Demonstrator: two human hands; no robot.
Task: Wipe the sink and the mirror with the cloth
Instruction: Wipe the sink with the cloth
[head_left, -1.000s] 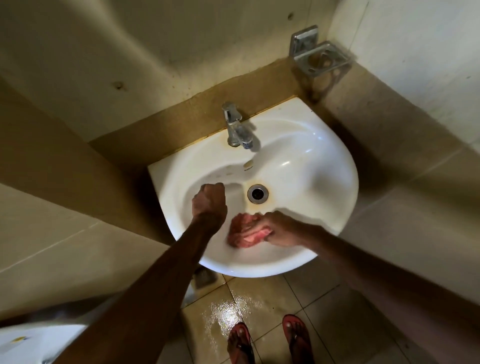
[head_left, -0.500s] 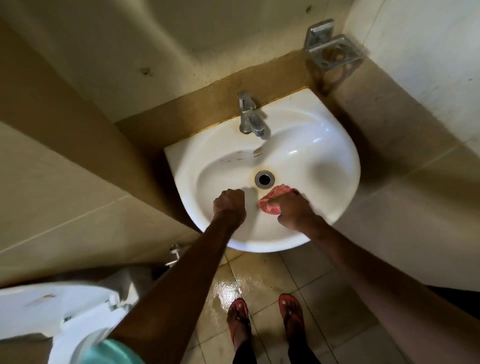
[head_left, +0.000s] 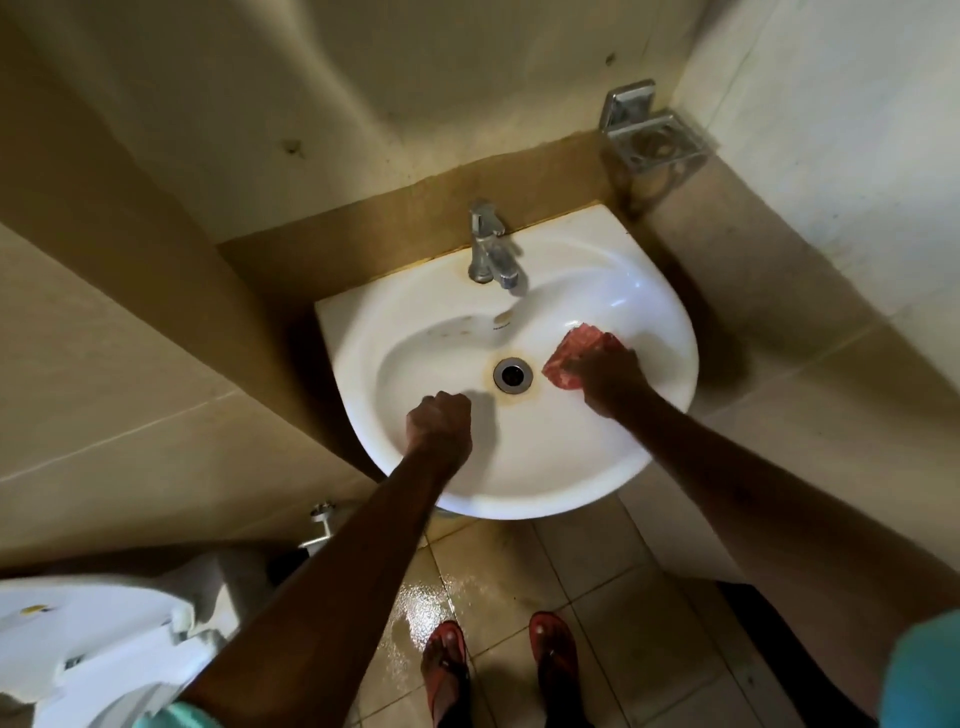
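A white wall-mounted sink (head_left: 524, 488) fills the middle of the view, with a metal drain (head_left: 512, 374) at its centre and a chrome tap (head_left: 488, 249) at the back. My right hand (head_left: 608, 374) presses a red cloth (head_left: 574, 358) against the right inner wall of the basin, just right of the drain. My left hand (head_left: 440, 423) is a closed fist with nothing in it, resting over the basin's front left. No mirror is in view.
A chrome soap holder (head_left: 652, 137) is fixed to the wall at the back right. A white toilet (head_left: 104, 639) stands at the lower left. The tiled floor (head_left: 498, 587) under the sink is wet. My feet wear red sandals (head_left: 447, 660).
My right hand has swept the cloth from the front of the basin, past the drain, up to the right side. The left fist stays at the front left. The view has pulled back.
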